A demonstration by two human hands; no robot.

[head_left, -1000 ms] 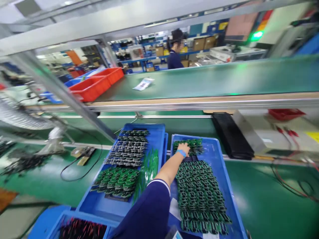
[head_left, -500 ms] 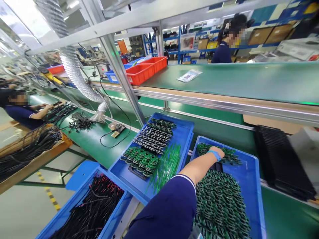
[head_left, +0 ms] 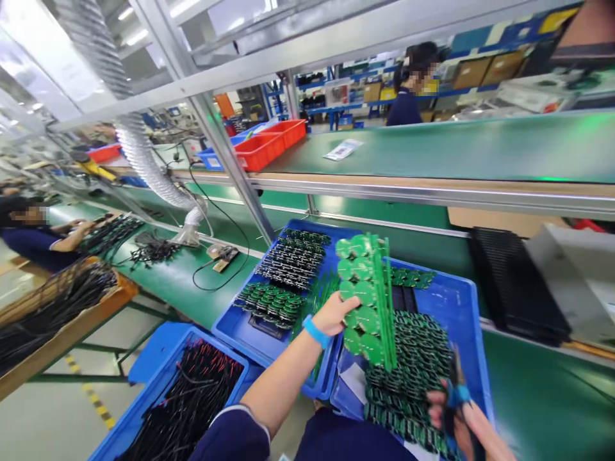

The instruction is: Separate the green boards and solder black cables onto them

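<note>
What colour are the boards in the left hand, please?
The boards are bright green, seen best in the head view.

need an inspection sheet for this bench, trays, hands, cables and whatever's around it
Surface: green bench, partly covered by blue trays.
Job's things: green board panels held up above the trays; board stacks in the right tray, more in the left tray.
Clutter: red bins and a flat packet on the shelf.
Hands: left hand grips the panels; right hand holds a hand tool, too blurred to identify.
Cables: black cable loops on the bench; red-tipped black wires lie in the front bin.
Surroundings: one person behind the shelf, another at far left.
</note>
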